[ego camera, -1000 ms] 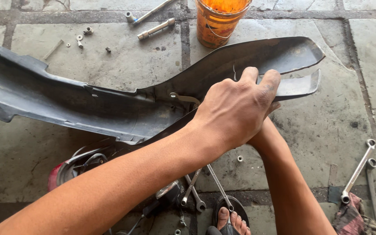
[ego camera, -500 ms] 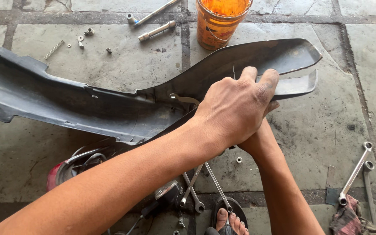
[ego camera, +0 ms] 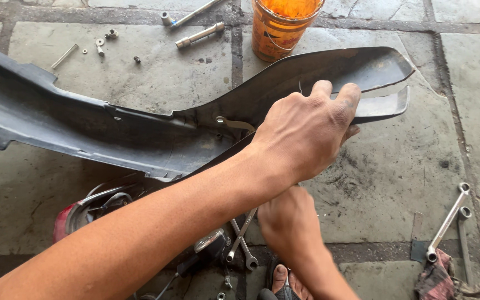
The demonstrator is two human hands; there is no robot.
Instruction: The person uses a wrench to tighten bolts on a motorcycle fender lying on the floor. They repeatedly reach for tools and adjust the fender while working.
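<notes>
Directly under left hand (ego camera: 306, 130): grey panel (ego camera: 140, 133).

Repair workshop floor, stone-paved. Spanners (ego camera: 244, 236), socket wrenches (ego camera: 446, 222), loose bolts (ego camera: 102, 45) and a vehicle body panel (ego camera: 112, 128) are seen scattered about.

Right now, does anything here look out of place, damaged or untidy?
Small parts lie loose on the stone floor: a spring, nuts and bolts, and spanners under the arms. The dark plastic panel, gripped by the left hand, looks scuffed and dusty, but no clear crack shows. Nothing is spilled near the orange bucket.
</notes>
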